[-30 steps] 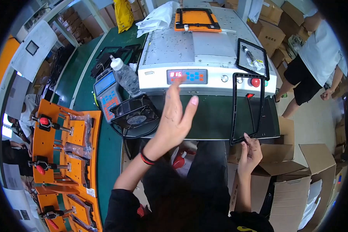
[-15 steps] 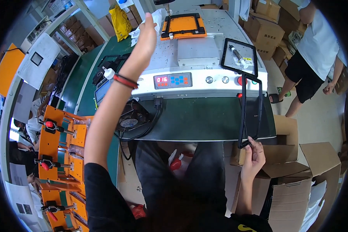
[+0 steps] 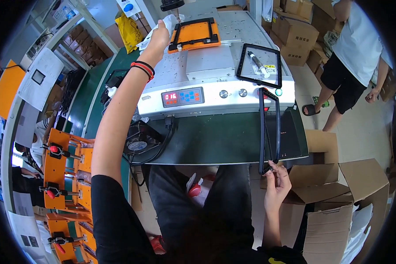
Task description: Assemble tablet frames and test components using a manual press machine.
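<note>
My right hand (image 3: 277, 184) pinches the lower end of a thin black rectangular frame (image 3: 262, 132), held upright at the table's front edge. My left arm reaches far forward. At its end my left hand (image 3: 157, 40) is closed in front of white cloth-like material (image 3: 146, 43), and what its fingers hold, if anything, is hidden. Just right of that hand, an orange plate (image 3: 194, 34) carries another black frame (image 3: 214, 30) on top of the white machine (image 3: 152, 104). A third black frame (image 3: 240, 66) lies on the machine's right side, with a syringe (image 3: 258, 64) within its outline.
A control panel (image 3: 183, 97) and knobs line the machine's front. A small black fan (image 3: 138, 141) with cables sits on the green table (image 3: 207, 141). Orange clamp fixtures (image 3: 55, 176) stand at left, open cardboard boxes (image 3: 330, 229) at right. Another person (image 3: 361, 53) stands at the right.
My left hand has shifted slightly left and down, its fingers now bent closed. The machine and the frame in my right hand appear further left as the view shifts.
</note>
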A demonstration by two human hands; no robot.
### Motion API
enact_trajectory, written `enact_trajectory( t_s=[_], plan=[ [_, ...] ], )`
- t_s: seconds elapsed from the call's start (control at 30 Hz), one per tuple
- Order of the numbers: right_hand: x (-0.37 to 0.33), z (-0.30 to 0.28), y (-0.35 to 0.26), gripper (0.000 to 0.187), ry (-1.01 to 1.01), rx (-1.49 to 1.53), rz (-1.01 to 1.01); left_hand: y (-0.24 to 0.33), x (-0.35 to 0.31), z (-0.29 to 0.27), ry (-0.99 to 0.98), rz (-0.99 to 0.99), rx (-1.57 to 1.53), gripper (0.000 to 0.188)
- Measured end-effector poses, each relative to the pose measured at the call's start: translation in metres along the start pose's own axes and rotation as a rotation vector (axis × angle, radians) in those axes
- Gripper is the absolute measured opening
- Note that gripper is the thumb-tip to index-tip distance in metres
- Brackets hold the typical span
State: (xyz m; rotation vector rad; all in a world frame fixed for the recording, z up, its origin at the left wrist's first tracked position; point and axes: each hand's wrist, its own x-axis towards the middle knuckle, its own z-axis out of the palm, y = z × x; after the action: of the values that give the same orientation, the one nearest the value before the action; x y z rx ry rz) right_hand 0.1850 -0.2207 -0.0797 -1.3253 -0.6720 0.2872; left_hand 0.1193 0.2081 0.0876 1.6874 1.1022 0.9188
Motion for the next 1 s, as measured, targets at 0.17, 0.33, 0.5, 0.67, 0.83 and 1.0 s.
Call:
enact_trajectory(
  t_s=[0.17,0.33,0.5,0.67,0.83,1.0],
  plan=[
    [-0.002,0.001,0.001,0.016,-0.005,0.004,0.033,-0.013,0.037,-0.008,0.004,-0.027,0.07,0.071],
    [0.0,-0.003,0.002,0.016,-0.021,-0.019,0.031,-0.014,0.044,-0.006,-0.032,-0.059,0.21,0.079],
    [0.001,-0.001,0.002,0.015,-0.024,-0.014,0.012,-0.012,0.038,-0.006,-0.077,-0.06,0.237,0.079],
    [-0.001,-0.001,0.001,0.014,-0.053,-0.073,-0.008,-0.007,0.028,-0.005,-0.142,-0.002,0.273,0.093],
    [-0.002,0.001,0.0,0.013,-0.049,-0.066,-0.002,0.002,0.014,0.024,-0.058,0.169,0.565,0.122],
    [0.0,0.009,-0.005,0.015,0.007,-0.107,-0.092,0.011,-0.004,0.072,0.015,0.122,1.101,0.138]
  ],
)
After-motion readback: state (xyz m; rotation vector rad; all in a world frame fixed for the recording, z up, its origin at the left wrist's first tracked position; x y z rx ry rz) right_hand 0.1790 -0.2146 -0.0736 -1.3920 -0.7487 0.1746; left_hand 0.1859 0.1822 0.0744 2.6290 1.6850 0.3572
